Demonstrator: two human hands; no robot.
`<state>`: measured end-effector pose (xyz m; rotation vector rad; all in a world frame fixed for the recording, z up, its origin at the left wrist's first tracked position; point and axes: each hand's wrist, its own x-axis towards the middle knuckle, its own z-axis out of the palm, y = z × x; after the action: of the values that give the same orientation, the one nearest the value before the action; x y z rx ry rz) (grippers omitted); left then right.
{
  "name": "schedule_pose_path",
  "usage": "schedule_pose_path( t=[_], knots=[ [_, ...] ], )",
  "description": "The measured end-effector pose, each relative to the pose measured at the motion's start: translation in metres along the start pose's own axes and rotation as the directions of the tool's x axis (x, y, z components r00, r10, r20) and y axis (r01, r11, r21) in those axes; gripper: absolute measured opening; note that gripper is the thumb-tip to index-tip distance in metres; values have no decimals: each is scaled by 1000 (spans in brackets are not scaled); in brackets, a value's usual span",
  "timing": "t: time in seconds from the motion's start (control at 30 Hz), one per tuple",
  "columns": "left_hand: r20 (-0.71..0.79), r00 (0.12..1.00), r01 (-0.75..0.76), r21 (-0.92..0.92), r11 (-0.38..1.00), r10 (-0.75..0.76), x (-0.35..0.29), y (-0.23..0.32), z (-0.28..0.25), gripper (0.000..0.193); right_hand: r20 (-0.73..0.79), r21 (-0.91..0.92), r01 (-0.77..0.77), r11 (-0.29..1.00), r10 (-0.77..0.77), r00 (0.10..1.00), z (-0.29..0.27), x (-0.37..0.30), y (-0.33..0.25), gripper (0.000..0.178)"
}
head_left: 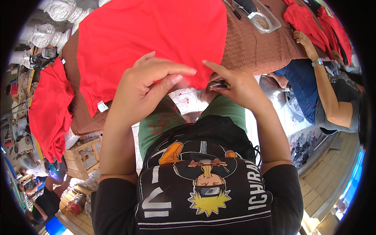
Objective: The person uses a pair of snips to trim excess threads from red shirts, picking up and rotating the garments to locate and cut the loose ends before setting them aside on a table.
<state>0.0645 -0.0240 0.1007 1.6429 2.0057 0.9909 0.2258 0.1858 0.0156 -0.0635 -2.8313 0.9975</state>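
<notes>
A red garment (149,35) lies spread over a brown quilted table cover (250,51). My left hand (145,86) pinches the garment's near hem, fingers closed on the cloth. My right hand (235,84) sits just to the right of the hem and grips small thread snips (220,84), their tips pointing at the held edge. A white label (102,106) hangs from the garment's lower left corner.
A pile of red garments (49,113) hangs over the table's left end. Another person's arm with a wristwatch (318,62) rests at the right, near more red garments (309,23). A clear plastic tray (263,17) sits at the far side. A wooden stool (84,156) stands lower left.
</notes>
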Motion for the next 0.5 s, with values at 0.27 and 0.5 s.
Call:
schedule_pose_path(
  t=[0.27,0.5],
  knots=[
    [-124,992,5,-96,995,-17,6,-20,64,61,-181,251,33,967,14,983,25,8,5,47],
    [-355,933,124,138,983,-68,16,-33,90,51,-133,537,-101,838,203,970,11,19,-4,18]
  ],
)
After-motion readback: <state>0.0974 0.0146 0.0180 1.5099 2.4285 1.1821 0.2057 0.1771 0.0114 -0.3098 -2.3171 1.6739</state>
